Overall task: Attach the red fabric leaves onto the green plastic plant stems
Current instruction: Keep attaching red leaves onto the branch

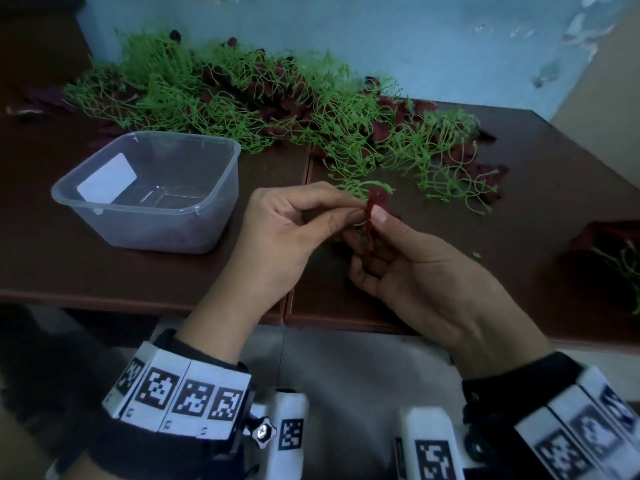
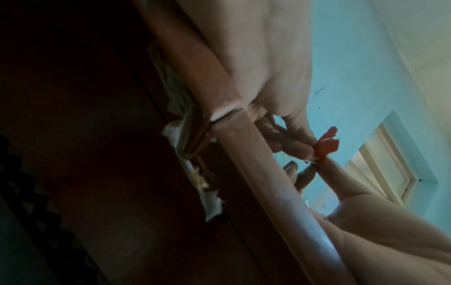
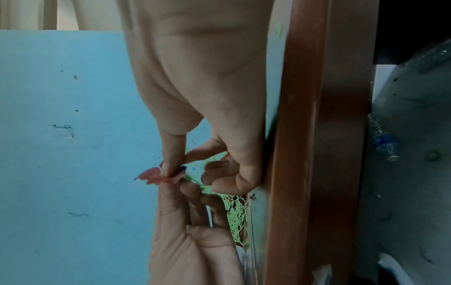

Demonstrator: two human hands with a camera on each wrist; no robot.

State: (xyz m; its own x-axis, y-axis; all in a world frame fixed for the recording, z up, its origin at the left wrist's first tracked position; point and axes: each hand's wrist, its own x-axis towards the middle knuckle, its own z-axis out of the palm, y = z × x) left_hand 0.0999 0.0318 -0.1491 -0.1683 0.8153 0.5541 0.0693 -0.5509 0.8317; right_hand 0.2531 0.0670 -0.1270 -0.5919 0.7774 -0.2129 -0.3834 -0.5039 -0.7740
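Both hands meet over the front-middle of the brown table (image 1: 173, 278), pinching one red fabric leaf (image 1: 373, 216) between them. Left hand (image 1: 294, 230): thumb & forefinger closed narrow on the leaf's left side, other fingers curled under. Right hand (image 1: 415, 271): thumb pressed on the leaf from the right, remaining fingers curled beneath it. A green plastic stem (image 1: 363, 188) pokes out just behind the leaf top; whether the leaf is seated on it can't be told.

Head view alone shows the wider setting: a tangled pile of green stems (image 1: 242, 95) w/ dark red leaves mixed in, strung along the table's back edge toward the right; a clear plastic tub (image 1: 214, 202) near the left-middle; more stems and leaves at the right edge.

Left wrist view, from below the table's front edge (image 2: 256, 173), shows the leaf (image 2: 325, 146) bright red against a blue wall, fingertips (image 2: 300, 148) clamped at its base. Right wrist view shows the leaf (image 3: 152, 176) sticking out leftward past the right thumb (image 3: 171, 154), w/ a bit of green stem (image 3: 192, 180) just behind the pinch.
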